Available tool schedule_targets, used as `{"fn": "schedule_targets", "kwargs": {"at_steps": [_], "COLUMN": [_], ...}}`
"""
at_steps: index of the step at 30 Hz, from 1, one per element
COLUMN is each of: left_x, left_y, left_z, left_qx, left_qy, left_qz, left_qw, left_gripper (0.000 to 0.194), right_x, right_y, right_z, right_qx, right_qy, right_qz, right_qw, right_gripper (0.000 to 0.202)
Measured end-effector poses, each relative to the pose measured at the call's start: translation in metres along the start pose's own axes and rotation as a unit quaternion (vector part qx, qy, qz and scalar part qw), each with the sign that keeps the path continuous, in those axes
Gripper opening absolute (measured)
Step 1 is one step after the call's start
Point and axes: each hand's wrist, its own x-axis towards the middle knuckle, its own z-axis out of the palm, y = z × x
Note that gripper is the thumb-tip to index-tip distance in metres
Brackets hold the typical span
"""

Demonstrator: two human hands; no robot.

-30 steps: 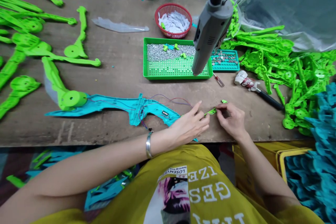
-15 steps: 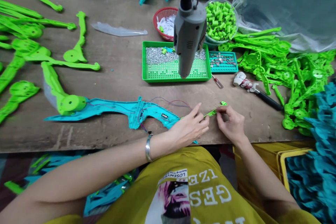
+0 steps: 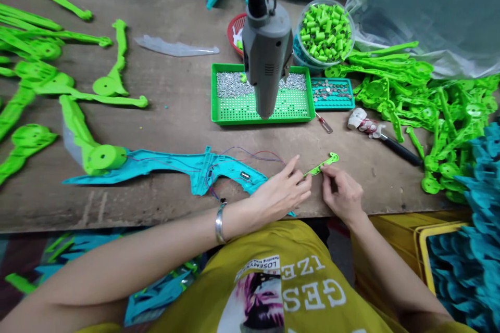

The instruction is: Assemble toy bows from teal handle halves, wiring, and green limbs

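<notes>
My left hand [image 3: 284,187] lies over the right end of a blue plastic toy shell [image 3: 164,162], its index finger stretched out and the others curled on a slim green plastic arm [image 3: 326,162]. The arm's near end is hidden under that hand. Close by on the right, my right hand [image 3: 342,193] is pinched at the arm's lower edge; whatever sits between its fingertips is too small to make out. Thin red and blue wires [image 3: 253,154] run along the shell. A green round-based part [image 3: 105,158] with a translucent blade is fitted on its left end.
A grey hanging power screwdriver [image 3: 267,57] is above a green screw tray [image 3: 222,109]. Behind and beside it are a blue tray [image 3: 332,104], a tub of green pieces [image 3: 326,31] and a hammer [image 3: 390,140]. Green parts [image 3: 445,119] heap up right; others [image 3: 39,70] lie left.
My right hand's fingers have drawn slightly down from the green arm, showing more of it. My left hand stays nearly in place. The hanging screwdriver has shifted left in view.
</notes>
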Motion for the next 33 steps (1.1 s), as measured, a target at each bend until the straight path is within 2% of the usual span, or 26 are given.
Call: {"fn": "schedule_targets", "kwargs": {"at_steps": [3, 7, 10, 13, 16, 20, 24, 28, 33], "left_x": [-0.001, -0.009, -0.019, -0.027, -0.025, -0.008, 0.006, 0.011, 0.009], "left_y": [-0.002, -0.006, -0.009, -0.013, -0.022, -0.043, -0.058, -0.05, -0.017], "left_z": [-0.001, -0.004, -0.005, -0.007, -0.01, -0.007, -0.004, -0.013, -0.024], "left_qx": [-0.003, -0.029, -0.068, -0.107, -0.133, -0.174, -0.212, -0.215, -0.165], "left_qy": [-0.003, 0.001, 0.006, 0.018, 0.023, -0.01, -0.051, -0.088, -0.039], "left_qz": [0.002, -0.001, -0.042, -0.099, -0.138, -0.125, -0.084, -0.12, -0.175], "left_qw": [1.0, 1.0, 0.997, 0.989, 0.981, 0.977, 0.972, 0.965, 0.97], "left_gripper": [0.021, 0.026, 0.036, 0.045, 0.053, 0.039, 0.017, 0.019, 0.02], "right_x": [-0.003, 0.002, 0.009, 0.016, 0.024, 0.032, 0.033, 0.034, 0.039], "right_y": [0.002, 0.004, 0.002, -0.007, -0.019, -0.025, -0.021, -0.02, -0.024], "right_z": [0.001, -0.006, -0.014, -0.017, -0.016, -0.01, -0.004, -0.002, -0.002], "right_qx": [-0.019, 0.006, 0.043, 0.08, 0.131, 0.165, 0.171, 0.171, 0.147], "right_qy": [-0.009, -0.019, -0.017, -0.009, -0.043, -0.137, -0.168, -0.173, -0.186], "right_qz": [-0.022, 0.016, 0.039, 0.024, 0.005, -0.011, -0.007, 0.03, 0.056], "right_qw": [1.0, 1.0, 0.998, 0.996, 0.99, 0.977, 0.971, 0.969, 0.97], "right_gripper": [0.036, 0.029, 0.026, 0.027, 0.023, 0.014, 0.006, 0.004, 0.013]}}
